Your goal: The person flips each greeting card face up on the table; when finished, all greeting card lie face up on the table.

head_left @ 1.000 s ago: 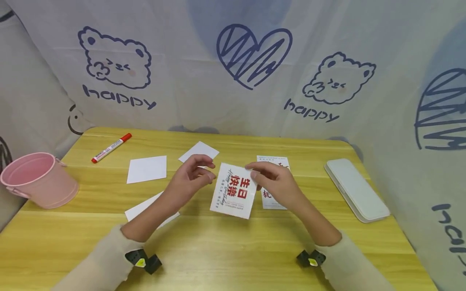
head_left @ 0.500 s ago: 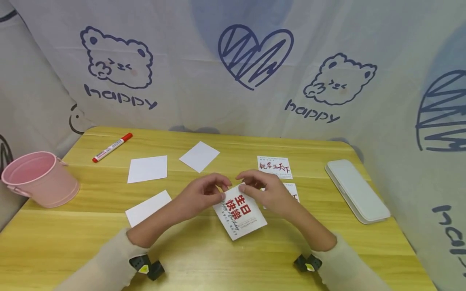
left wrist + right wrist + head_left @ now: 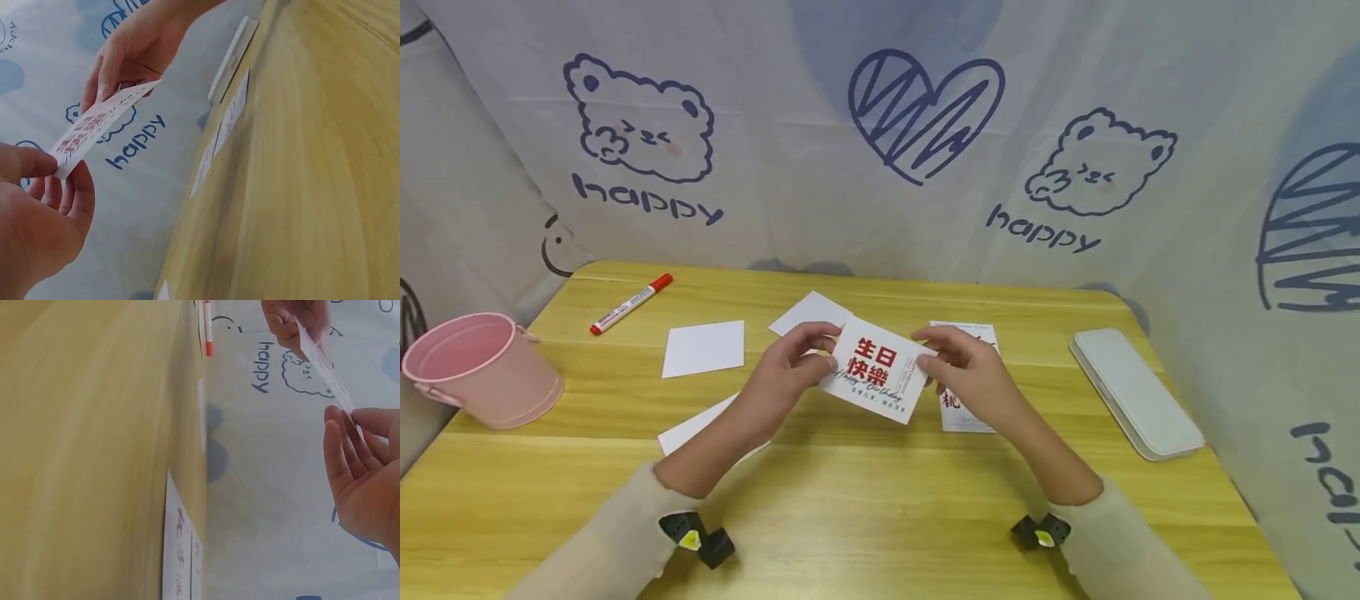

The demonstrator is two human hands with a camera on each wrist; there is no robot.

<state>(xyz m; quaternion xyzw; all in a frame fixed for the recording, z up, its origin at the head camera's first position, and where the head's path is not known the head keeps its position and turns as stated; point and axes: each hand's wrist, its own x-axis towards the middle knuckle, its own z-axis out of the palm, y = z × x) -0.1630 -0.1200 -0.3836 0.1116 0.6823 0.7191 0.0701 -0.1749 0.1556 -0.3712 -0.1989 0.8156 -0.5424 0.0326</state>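
Note:
A white birthday card with red Chinese characters and black script is held up above the table, its text nearly upright in the head view. My left hand pinches its left edge between thumb and fingers. At the opposite edge, my right hand pinches it the same way. Both wrist views show the card raised well off the tabletop between the two hands. Behind the right hand lie printed cards with red writing, partly covered by it.
Three blank white cards lie on the left: one flat card, a back card and a front card partly under the left forearm. A red marker, pink bucket and white case stand around them. A printed curtain hangs behind.
The card was turned sideways at the right hand, lowered and tilted between both hands, then raised and turned so its text stands nearly upright. The hands have spread to its two sides.

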